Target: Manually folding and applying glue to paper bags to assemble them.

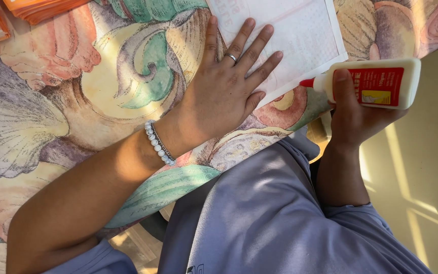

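My right grip (353,119) is clamped around a white glue bottle (381,83) with a red label, held just off the surface's edge, its red nozzle at the white paper sheet's corner. My left grip (226,89) lies spread, fingers apart, flat on the paper sheet (290,30) near the edge of the flower-patterned surface (67,116).

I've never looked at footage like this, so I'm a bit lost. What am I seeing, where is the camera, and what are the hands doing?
The camera sits on a person's head and looks down at their own two bare hands. The left hand lies flat, fingers spread, pressing a white sheet of paper onto a table with a flowered cloth. The right hand holds a white glue bottle with a red tip, lying sideways at the paper's edge. Orange stacked items lie at the top left corner.
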